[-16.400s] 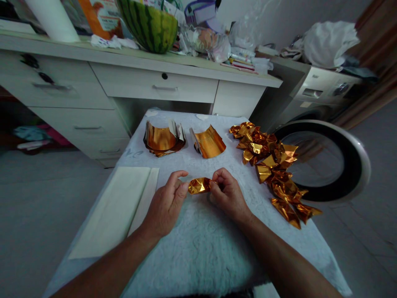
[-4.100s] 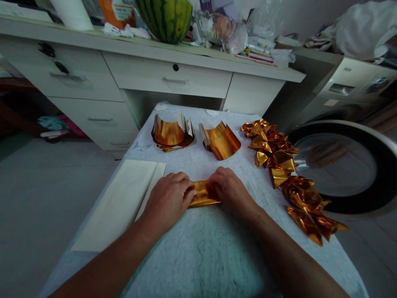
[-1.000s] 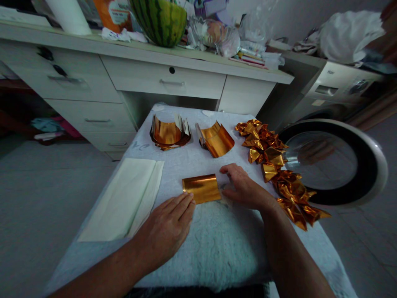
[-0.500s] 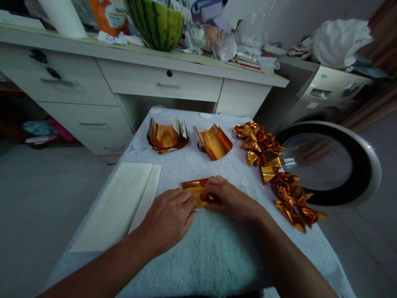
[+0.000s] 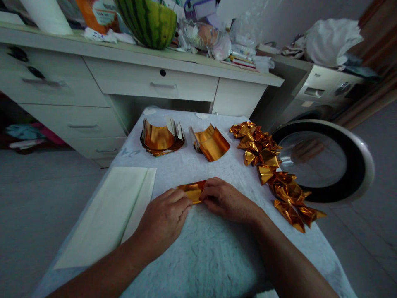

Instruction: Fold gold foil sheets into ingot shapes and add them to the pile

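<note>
Between my hands, low over the cloth-covered table point(image 5: 173, 174), lies a folded strip of gold foil paper point(image 5: 192, 192). My left hand point(image 5: 166, 213) pinches its left end, fingers closed. At the right end, my right hand point(image 5: 226, 198) grips it with thumb and bent fingers; the fingertips partly hide the foil there. Beyond them rest a thick curved stack of gold foil sheets point(image 5: 158, 137) and, right of it, a smaller curved stack point(image 5: 212, 144). A row of folded gold foil pieces point(image 5: 263, 157) runs along the table's right side.
Pale folded paper sheets point(image 5: 102, 215) lie by my left forearm. A white desk point(image 5: 133, 76) with drawers stands behind the table, holding a cut watermelon point(image 5: 149, 25) and clutter. At the right, a washing machine's open round door point(image 5: 356, 165) comes close to the foil row.
The foil between my hands now looks like a narrower, flatter strip, and my hands are slightly farther apart. The whole view has shifted a little.
</note>
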Demonstrator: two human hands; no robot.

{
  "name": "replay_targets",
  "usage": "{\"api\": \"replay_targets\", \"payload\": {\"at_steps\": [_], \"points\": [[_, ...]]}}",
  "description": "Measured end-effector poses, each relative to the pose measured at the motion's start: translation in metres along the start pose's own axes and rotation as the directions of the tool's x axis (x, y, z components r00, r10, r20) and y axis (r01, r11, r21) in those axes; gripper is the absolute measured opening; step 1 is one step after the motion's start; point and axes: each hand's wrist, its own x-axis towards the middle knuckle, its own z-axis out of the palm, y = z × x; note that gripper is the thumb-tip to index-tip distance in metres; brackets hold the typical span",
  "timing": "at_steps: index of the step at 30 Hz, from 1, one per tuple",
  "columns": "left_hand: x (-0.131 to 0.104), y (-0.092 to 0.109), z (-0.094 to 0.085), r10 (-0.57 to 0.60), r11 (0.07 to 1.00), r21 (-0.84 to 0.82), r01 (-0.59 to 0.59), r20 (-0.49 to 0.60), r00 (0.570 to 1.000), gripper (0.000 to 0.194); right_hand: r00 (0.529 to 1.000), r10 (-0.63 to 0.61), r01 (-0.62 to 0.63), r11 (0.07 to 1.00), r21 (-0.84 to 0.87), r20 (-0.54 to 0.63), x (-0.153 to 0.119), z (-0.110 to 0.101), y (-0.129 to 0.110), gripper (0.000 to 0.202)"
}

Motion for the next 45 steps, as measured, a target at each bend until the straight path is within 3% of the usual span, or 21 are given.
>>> {"api": "replay_targets", "payload": {"at_steps": [14,22,32,45], "points": [[0.0026,0.0025,-0.0008,-0.162,0.983,0.098,0.154,0.084,0.983,0.026,0.996,0.094,-0.093,0.992,-0.083,0.003,0.0007,-0.0007,-0.0059,0.017],[0.0001,0.0003,-0.0062,-0.194,0.975,0.125,0.184,0.074,0.978,0.025,0.981,0.192,-0.188,0.974,-0.128,0.021,0.0044,0.0002,-0.0024,0.021],[-0.0016,-0.0032,-0.0067,-0.234,0.956,0.198,0.216,0.070,0.970,0.024,0.957,0.288,-0.289,0.950,-0.123,-0.021,0.0033,-0.0032,-0.0056,0.011],[0.0008,-0.0006,-0.0073,-0.256,0.939,0.249,0.237,0.048,0.965,0.016,0.918,0.397,-0.392,0.897,-0.207,-0.015,0.0063,-0.0030,-0.0030,0.019]]}}
